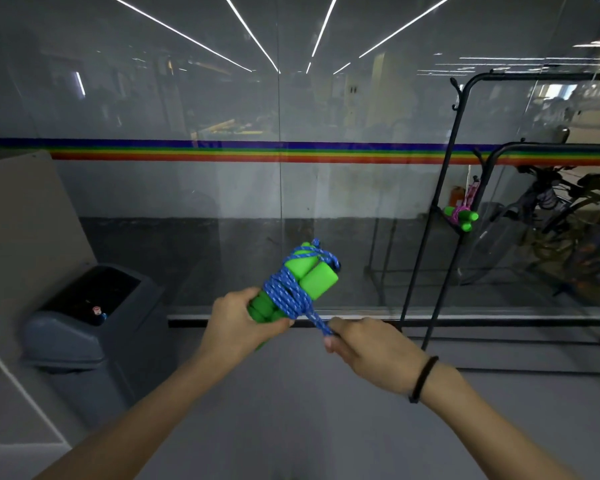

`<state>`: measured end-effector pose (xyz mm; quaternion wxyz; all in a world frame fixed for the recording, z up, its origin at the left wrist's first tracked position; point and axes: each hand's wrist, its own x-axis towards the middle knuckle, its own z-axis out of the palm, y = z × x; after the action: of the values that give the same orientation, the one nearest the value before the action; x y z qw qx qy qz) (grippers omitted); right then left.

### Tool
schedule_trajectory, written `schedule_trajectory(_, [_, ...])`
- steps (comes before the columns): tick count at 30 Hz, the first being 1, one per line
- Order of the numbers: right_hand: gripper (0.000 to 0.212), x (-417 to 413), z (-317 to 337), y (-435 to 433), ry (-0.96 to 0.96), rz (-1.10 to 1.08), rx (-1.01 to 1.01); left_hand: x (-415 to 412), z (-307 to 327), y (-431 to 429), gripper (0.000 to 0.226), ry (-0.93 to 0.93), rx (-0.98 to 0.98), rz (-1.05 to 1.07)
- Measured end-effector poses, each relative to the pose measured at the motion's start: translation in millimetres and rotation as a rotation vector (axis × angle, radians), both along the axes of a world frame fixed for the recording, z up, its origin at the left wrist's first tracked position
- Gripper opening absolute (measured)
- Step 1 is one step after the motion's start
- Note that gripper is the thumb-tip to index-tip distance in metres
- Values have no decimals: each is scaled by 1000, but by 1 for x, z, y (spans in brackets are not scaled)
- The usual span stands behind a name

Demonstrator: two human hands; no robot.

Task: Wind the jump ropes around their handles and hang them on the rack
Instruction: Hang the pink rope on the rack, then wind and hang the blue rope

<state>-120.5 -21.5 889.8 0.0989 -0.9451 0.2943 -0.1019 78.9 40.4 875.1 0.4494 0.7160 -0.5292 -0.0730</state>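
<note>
A jump rope with two green handles (317, 278) is held in front of me, its blue rope (286, 294) wound in several turns around the pair. My left hand (238, 323) grips the lower ends of the handles. My right hand (371, 351) pinches the free end of the blue rope and holds it taut just right of the bundle. A black rack (445, 188) stands at the right. A second wound jump rope (461, 216), green handles with pink cord, hangs on it at mid height.
A grey lidded bin (90, 320) stands at the left beside a beige cabinet (18, 220). A glass wall with a rainbow stripe (257, 152) runs across ahead. A second black rack (541, 150) and bicycles (568, 216) are at the far right.
</note>
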Motion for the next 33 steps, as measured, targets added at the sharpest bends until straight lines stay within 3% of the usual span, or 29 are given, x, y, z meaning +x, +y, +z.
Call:
schedule_trajectory(5, [29,-6,23,23,221,43,-279,-8,-5,1,29,-297,249,21])
schedule_trajectory(9, [24,-4,44,16,276,131,-284,-21,-8,2,30,-436,453,-207])
schedule_trajectory(11, [20,-2,55,1,184,226,-107,-26,-9,3,27,-403,527,-440])
schedule_trajectory(15, [4,-1,42,-34,-96,351,561,-31,2,12,22,-156,576,-822])
schedule_trajectory(17, [15,-4,26,-41,-277,328,809,-30,9,18,28,68,533,-895])
schedule_trajectory(19, [5,-2,9,-43,-537,286,977,-30,8,19,32,303,459,-931])
schedule_trajectory(21, [15,8,-6,-37,-773,120,1100,-31,1,17,26,481,386,-913])
schedule_trajectory(23, [32,17,-22,-33,-769,-58,981,-34,-8,13,29,638,341,-812])
schedule_trajectory(25, [36,21,-31,-35,-722,-177,865,-37,-12,9,43,728,341,-684])
schedule_trajectory(30, [28,22,-42,-44,-599,-344,515,-47,-12,1,28,518,234,-372])
schedule_trajectory(31, [23,23,-43,-44,-604,-346,482,-50,-12,0,23,555,204,-337])
schedule_trajectory(33, [16,22,-41,-44,-660,-287,463,-52,-9,-2,16,827,156,-290])
